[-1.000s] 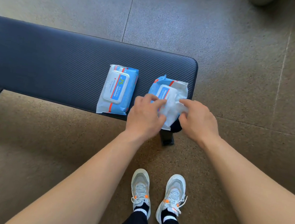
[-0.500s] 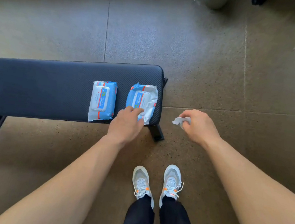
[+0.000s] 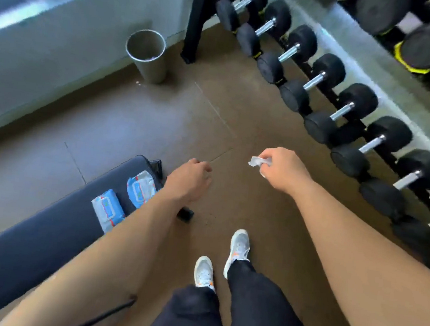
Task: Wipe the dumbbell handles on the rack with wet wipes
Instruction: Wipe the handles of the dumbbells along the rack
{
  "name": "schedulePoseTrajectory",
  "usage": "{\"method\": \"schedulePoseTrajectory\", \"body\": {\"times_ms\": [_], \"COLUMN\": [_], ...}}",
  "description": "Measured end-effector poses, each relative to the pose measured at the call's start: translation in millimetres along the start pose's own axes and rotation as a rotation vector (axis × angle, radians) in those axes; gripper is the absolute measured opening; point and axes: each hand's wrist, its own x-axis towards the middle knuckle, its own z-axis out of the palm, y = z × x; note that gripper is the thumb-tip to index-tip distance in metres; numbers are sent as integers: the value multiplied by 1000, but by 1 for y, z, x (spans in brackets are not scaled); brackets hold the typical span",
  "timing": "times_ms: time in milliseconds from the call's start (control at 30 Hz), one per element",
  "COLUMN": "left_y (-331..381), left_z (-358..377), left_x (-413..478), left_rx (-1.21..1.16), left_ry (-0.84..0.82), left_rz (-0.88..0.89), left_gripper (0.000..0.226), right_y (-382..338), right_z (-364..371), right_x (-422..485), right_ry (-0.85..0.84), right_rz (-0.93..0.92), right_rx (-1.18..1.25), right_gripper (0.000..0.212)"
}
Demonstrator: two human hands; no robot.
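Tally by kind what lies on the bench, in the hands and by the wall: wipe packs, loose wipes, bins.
Wipe packs: 2
Loose wipe: 1
Metal bin: 1
Total: 4

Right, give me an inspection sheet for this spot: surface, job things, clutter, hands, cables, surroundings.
Surface: brown floor, joints visible; dark bench at lower left.
Job's things: white wipe in the right hand; two blue packs on the bench end; dumbbells in a row on the right, none touched.
Clutter: metal bin by the wall, contents unclear.
Hands: left hand loosely curled, holds nothing; right hand pinches the wipe.
Cables: one dark cord under the left forearm, nature unclear.
Surroundings: pale wall, blurred; more black weights at upper right.
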Motion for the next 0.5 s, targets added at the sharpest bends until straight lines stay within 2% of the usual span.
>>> {"method": "schedulePoseTrajectory", "body": {"times_ms": [233,333,500], "left_y": [158,224,327], "left_z": [-14,-3,34], "left_x": [-26,-44,-81], "left_rx": [190,314,328], "left_ry": [-11,-68,-162], "left_rz": [363,530,724], "left_gripper": [30,31,36], "right_y": [124,177,253], "right_z": [-51,-68,-84], "right_x": [-154,-214,-304], "right_ry": [228,330,462], "right_rz": [347,493,660], "right_rx": [122,170,249], "right_gripper": [26,24,21]}}
